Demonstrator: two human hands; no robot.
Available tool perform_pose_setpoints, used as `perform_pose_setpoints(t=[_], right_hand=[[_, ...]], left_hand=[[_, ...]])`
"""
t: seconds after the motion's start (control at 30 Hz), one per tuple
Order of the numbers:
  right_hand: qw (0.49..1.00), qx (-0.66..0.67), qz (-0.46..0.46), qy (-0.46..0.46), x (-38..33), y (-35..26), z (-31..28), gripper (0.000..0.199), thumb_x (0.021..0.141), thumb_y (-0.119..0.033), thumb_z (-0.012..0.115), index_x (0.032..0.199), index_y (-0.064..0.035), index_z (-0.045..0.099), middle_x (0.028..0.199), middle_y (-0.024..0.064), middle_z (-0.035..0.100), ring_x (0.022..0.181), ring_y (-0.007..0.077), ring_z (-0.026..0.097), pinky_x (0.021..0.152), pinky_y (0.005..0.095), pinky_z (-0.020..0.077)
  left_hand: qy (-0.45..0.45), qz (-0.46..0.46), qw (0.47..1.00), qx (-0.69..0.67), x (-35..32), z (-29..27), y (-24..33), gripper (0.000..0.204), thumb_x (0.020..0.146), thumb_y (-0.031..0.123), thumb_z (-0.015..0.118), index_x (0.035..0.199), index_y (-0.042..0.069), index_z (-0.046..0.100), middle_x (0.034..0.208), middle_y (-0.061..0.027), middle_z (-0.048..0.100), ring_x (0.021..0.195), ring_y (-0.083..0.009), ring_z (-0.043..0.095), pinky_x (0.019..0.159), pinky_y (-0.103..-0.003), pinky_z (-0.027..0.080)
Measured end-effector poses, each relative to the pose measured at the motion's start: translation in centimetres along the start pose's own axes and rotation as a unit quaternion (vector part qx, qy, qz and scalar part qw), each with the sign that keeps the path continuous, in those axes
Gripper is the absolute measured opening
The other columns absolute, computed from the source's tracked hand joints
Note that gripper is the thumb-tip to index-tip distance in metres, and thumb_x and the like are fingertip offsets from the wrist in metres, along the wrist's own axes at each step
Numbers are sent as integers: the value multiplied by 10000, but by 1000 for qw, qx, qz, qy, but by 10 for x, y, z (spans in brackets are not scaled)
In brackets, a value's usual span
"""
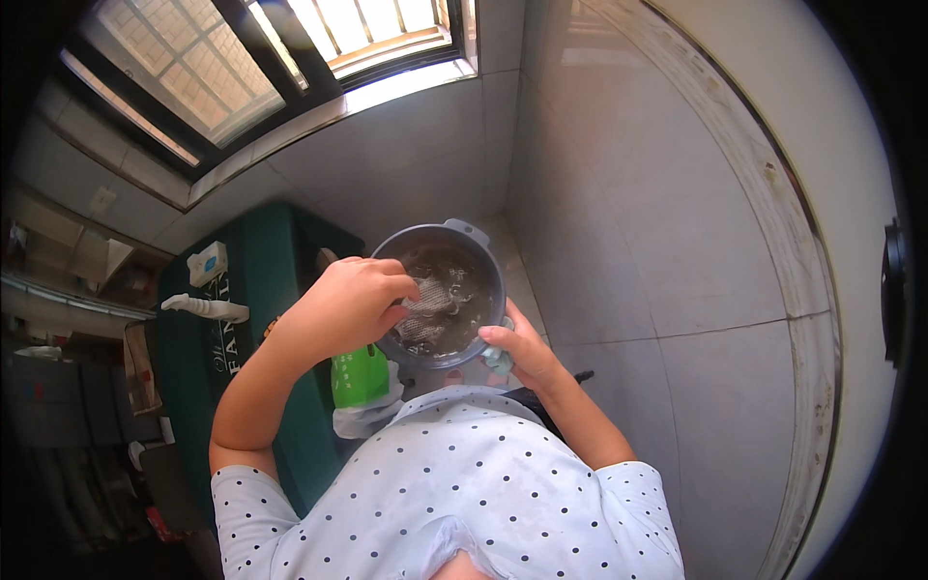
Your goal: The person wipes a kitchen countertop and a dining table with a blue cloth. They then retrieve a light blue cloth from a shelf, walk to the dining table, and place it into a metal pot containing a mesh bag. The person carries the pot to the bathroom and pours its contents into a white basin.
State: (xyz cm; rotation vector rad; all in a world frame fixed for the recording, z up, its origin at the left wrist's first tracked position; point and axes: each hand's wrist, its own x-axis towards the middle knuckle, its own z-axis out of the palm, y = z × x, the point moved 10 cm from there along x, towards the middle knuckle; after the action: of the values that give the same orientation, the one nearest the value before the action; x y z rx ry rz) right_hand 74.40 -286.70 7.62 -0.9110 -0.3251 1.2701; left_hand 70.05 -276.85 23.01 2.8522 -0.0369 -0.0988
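A grey pot (464,228) with side handles is tipped toward me in front of my body, and its inside looks brown and wet or shiny. My left hand (362,300) reaches over the left rim with curled fingers. Under those fingertips lies a whitish mesh-textured cloth (425,296), pressed against the inside of the pot. With my right hand (522,346) I grip the pot's lower right side, thumb at the rim. A pale blue-green cloth (497,359) is bunched between that hand and the pot.
To the left stands a dark green covered surface (253,253) bearing a small white box (208,263) and a white rolled item (205,307). A bright green packet (360,377) sits beside the pot. Tiled walls (619,213) and a barred window (377,29) surround the spot.
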Motion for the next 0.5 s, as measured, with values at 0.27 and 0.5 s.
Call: perform_pose_setpoints(t=[0.27,0.5], right_hand=[[999,-34,-33,25,-26,0,-23,843,729,-172,669,1405,-48,180,1196,115,444,978,171,501,803,297,452],[982,-28,-89,166,-119,21,-40,878,677,-177,664,1408,-38,198,1307,125,383,1188,204,392,985,321,343]], left_hand=[[256,-20,960,-113,-5,-23,3,118,723,-25,634,828,28,633,825,-78,611,686,-192,592,594,-275,463],[189,-81,886,-415,-13,51,-24,380,773,18,635,1139,35,534,1078,-82,551,954,-151,553,782,-269,472]])
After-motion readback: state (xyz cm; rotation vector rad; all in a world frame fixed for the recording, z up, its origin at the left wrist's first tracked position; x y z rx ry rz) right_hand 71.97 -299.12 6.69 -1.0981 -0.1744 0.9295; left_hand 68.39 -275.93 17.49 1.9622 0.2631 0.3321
